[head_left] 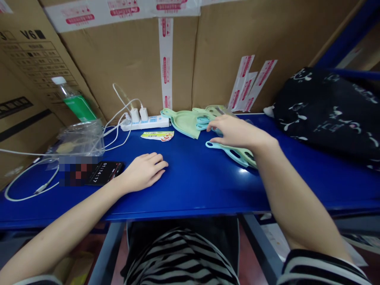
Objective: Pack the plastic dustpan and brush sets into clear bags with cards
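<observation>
My left hand [146,171] rests palm down on the blue tabletop [184,186], fingers loosely stretched, holding nothing. Just left of its wrist lies a black phone [105,173] with a timer on its screen. My right hand [233,132] arches over a group of plastic pieces at the back, thumb apart from the fingers. Its fingertips are close to light blue looped pieces [202,123]; whether they touch is unclear. A pale green dustpan-shaped piece [185,122] lies to the left. Below the hand is a light blue handle with holes [230,152], partly hidden by my forearm.
A white power strip [148,122] with plugged-in chargers and cables stands at the back, near a torn colourful wrapper [158,136]. On the left are a green-labelled bottle [77,103] and a clear plastic bag [80,138]. A black patterned bag [329,114] sits right; cardboard [124,51] walls the back.
</observation>
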The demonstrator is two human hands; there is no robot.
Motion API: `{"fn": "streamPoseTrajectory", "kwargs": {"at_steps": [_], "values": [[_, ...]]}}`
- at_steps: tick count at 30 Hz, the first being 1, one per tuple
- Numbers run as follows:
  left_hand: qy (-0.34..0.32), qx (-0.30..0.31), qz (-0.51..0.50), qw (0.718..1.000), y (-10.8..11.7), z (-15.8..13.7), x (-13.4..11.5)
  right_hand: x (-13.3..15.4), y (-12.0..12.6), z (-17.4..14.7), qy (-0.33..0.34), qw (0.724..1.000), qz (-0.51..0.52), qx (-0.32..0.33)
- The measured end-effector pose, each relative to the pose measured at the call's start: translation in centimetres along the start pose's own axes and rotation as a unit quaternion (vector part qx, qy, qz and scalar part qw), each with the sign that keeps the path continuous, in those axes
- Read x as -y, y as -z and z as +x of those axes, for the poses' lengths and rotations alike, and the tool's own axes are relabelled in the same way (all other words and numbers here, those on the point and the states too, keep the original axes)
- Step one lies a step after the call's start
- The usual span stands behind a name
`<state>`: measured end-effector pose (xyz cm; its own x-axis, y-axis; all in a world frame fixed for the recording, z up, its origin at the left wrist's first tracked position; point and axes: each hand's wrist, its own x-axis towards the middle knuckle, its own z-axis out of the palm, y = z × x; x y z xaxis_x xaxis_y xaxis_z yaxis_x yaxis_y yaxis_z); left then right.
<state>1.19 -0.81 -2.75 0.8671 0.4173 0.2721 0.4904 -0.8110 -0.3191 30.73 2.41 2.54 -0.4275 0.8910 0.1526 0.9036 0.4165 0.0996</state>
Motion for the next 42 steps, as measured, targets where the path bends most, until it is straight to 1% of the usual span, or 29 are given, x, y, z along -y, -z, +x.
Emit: {"fn": "streamPoseTrajectory", "kwargs": {"at_steps": [3,6,10,13,17,21,23,25,26,29,32,38,42], "values": [[0.007,0.002,-0.001,1.000,-0.1,0.1,0.0,-0.6,0.5,-0.5,-0.036,0.998,0.022,0.047],[0.022,0.022,0.017,0.999,-0.4,0.2,0.1,-1.5,0.5,-0.7,-0.066,0.994,0.021,0.081],[0.024,0.063,0.057,0.996,-0.5,1.2,0.4,-2.1,-0.2,-0.4,-0.074,0.985,-0.003,0.156],[0.017,0.104,0.081,0.991,-0.4,3.0,0.6,-2.1,-0.8,0.0,-0.069,0.981,-0.025,0.182],[0.003,0.145,0.100,0.984,-0.2,6.7,0.7,-1.7,-0.7,0.0,-0.083,0.975,-0.037,0.204],[0.033,0.161,0.111,0.980,-0.6,10.7,1.3,-0.4,0.4,-0.3,-0.102,0.975,-0.064,0.185],[0.059,0.172,0.126,0.975,-1.0,12.2,2.0,0.5,0.9,-0.4,-0.112,0.975,-0.079,0.176],[0.060,0.184,0.138,0.971,-1.4,13.2,2.8,1.6,1.1,-0.3,-0.096,0.978,-0.080,0.167],[0.051,0.186,0.141,0.971,-1.6,13.6,3.2,2.1,1.1,-0.3,-0.075,0.982,-0.077,0.156],[0.018,0.155,0.144,0.977,-2.2,14.0,4.6,3.4,0.7,0.0,-0.021,0.989,-0.060,0.132],[-0.002,0.109,0.131,0.985,-2.8,14.2,5.7,4.3,-0.1,0.3,0.012,0.989,-0.054,0.136],[-0.021,0.094,0.086,0.992,-3.3,14.2,6.4,4.9,-1.6,0.4,0.037,0.993,-0.042,0.101],[-0.034,0.090,0.097,0.991,-3.1,13.9,6.3,5.0,-2.0,0.5,0.029,0.994,-0.021,0.102]]}}
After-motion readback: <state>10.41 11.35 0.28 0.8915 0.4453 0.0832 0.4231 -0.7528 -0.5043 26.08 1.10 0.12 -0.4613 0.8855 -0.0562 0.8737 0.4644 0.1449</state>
